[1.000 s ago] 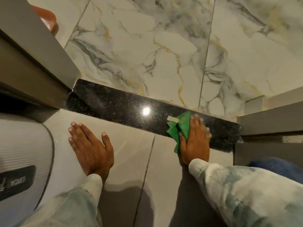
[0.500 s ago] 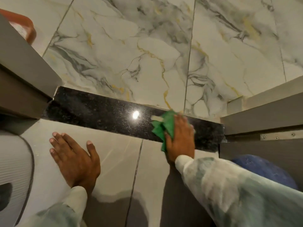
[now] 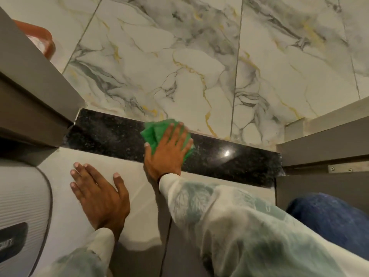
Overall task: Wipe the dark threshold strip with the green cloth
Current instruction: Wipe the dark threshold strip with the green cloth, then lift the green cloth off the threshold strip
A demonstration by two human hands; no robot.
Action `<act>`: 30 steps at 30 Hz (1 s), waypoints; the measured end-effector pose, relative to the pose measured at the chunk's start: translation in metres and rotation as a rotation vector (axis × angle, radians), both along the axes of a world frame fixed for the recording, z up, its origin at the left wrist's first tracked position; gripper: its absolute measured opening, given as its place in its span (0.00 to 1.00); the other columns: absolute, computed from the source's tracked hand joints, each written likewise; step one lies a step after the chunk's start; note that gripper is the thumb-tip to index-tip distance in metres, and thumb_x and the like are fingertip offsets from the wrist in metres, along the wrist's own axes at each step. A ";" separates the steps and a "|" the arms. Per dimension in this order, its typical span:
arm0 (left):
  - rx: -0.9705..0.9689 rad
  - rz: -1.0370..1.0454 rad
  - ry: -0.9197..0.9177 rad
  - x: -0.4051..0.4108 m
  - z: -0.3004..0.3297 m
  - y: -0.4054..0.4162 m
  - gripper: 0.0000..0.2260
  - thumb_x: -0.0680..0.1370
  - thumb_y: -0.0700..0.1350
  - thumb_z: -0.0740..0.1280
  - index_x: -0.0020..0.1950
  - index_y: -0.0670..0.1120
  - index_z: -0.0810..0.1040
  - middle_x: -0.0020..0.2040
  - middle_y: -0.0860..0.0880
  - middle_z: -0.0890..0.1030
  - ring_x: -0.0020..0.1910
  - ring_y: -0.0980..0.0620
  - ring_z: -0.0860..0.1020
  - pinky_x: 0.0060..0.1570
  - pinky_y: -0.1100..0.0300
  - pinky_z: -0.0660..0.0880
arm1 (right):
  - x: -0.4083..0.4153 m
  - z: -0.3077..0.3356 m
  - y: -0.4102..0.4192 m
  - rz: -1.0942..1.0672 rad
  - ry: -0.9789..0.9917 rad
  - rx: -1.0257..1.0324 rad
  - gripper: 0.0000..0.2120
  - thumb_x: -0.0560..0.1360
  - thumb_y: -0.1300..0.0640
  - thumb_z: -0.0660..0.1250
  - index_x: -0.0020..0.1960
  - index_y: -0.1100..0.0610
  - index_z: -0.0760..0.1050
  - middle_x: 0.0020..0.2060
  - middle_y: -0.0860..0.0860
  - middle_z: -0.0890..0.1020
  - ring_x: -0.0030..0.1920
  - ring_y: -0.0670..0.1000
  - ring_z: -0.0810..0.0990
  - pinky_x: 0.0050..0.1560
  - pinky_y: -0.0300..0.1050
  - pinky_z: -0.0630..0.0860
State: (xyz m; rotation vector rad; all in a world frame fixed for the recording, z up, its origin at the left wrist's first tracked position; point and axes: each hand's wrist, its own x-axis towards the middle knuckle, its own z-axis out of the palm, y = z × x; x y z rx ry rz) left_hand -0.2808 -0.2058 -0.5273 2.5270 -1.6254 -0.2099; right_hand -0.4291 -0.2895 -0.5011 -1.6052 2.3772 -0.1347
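A dark speckled threshold strip (image 3: 111,134) runs across the doorway between the grey floor tile and the marbled floor. A crumpled green cloth (image 3: 155,132) lies on the strip near its middle. My right hand (image 3: 167,152) presses flat on the cloth with fingers spread; part of the cloth is hidden under the palm. My left hand (image 3: 99,192) rests flat on the grey tile (image 3: 139,176) just in front of the strip, fingers apart, holding nothing.
Grey door frame posts stand at the strip's left end (image 3: 36,92) and right end (image 3: 319,148). A grey ribbed appliance (image 3: 22,206) sits at the left edge. An orange-brown object (image 3: 46,41) shows behind the left frame. My knee in blue fabric (image 3: 329,214) is at lower right.
My right hand has slid the green cloth leftward along the strip, from its right part to near its middle. My left hand has stayed flat on the tile.
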 end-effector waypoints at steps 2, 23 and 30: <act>0.017 0.010 0.004 -0.002 0.003 -0.001 0.38 0.83 0.60 0.49 0.84 0.35 0.49 0.85 0.33 0.52 0.84 0.31 0.53 0.83 0.37 0.50 | -0.010 0.005 0.008 0.264 -0.012 0.035 0.40 0.79 0.38 0.52 0.83 0.60 0.45 0.82 0.62 0.45 0.82 0.65 0.42 0.79 0.69 0.42; 0.194 -0.211 0.180 0.023 0.104 0.011 0.35 0.86 0.57 0.51 0.85 0.37 0.47 0.87 0.37 0.45 0.86 0.38 0.46 0.84 0.43 0.46 | -0.084 0.104 -0.018 -0.600 -0.685 0.429 0.22 0.75 0.55 0.69 0.65 0.64 0.75 0.57 0.60 0.82 0.54 0.62 0.82 0.49 0.54 0.85; 0.210 -0.384 0.169 0.049 0.317 0.066 0.34 0.85 0.57 0.47 0.86 0.39 0.46 0.87 0.38 0.44 0.86 0.39 0.45 0.84 0.42 0.48 | -0.029 0.310 0.017 -0.548 -1.186 0.649 0.23 0.71 0.54 0.71 0.63 0.63 0.79 0.52 0.60 0.86 0.46 0.61 0.84 0.47 0.54 0.84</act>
